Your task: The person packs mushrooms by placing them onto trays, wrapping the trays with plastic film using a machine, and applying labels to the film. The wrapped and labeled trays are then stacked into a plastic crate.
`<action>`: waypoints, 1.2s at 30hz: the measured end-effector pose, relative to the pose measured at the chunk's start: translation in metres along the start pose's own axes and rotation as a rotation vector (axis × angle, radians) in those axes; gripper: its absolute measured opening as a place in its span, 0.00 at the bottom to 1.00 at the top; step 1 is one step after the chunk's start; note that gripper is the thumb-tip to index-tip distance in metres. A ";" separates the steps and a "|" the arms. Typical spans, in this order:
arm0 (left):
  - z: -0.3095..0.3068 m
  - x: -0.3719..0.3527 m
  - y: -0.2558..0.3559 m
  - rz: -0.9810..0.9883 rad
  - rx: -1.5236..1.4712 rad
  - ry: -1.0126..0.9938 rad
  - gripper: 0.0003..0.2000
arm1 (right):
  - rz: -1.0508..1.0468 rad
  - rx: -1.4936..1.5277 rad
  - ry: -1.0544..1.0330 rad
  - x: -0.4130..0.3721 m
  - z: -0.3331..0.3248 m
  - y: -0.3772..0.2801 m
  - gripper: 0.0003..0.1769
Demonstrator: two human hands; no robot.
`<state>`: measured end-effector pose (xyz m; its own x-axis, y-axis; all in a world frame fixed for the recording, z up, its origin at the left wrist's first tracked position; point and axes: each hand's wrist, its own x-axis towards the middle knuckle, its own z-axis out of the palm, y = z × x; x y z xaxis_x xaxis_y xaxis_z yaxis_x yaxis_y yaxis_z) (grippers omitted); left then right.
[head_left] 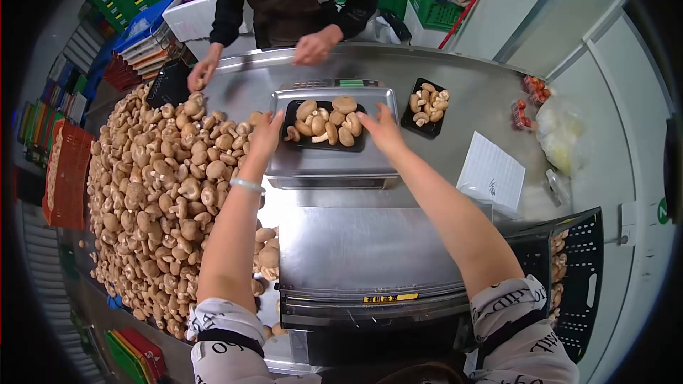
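Observation:
A black tray of shiitake mushrooms [324, 146] rests on the metal platform of a weighing scale [313, 165]. At the tray's left side is my left hand [266, 135], fingers stretched out and a pale bangle on its wrist. My right hand [383, 130] is on the opposite side, fingers apart, its fingertips at the tray's right edge beside the mushrooms. Whether either hand bears on the tray is hard to make out. A large heap of loose shiitake mushrooms [163, 203] lies to the left of my left hand.
Across the table, a person in a brown apron [281, 0] has one hand at the heap. Another filled mushroom tray [425, 108] stands right of the scale. Further right lie a paper sheet [491, 174], a plastic bag [562, 135] and a black crate [578, 284]. A metal-topped machine [363, 245] stands nearest me.

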<state>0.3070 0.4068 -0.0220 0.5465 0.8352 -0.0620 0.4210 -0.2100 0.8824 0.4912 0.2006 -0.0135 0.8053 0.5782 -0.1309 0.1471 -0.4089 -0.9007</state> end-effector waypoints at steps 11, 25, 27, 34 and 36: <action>0.011 -0.072 0.065 -0.034 -0.340 -0.154 0.22 | -0.277 -0.088 -0.046 -0.061 -0.042 -0.017 0.41; 0.024 -0.321 0.051 -0.164 -0.375 -0.392 0.25 | -0.103 -0.126 -0.109 -0.294 -0.140 0.047 0.39; 0.009 -0.323 0.035 -0.157 -0.204 -0.395 0.25 | -0.068 0.106 -0.202 -0.295 -0.144 0.067 0.41; -0.078 -0.385 0.020 0.187 0.425 0.110 0.08 | -0.125 -0.603 0.194 -0.384 -0.231 0.071 0.20; -0.066 -0.398 0.004 0.306 0.586 0.132 0.09 | -0.079 -0.718 0.240 -0.402 -0.213 0.078 0.19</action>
<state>0.0437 0.1075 0.0365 0.6267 0.7411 0.2408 0.6047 -0.6574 0.4497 0.3015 -0.2147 0.0569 0.8674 0.4893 0.0904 0.4813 -0.7788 -0.4022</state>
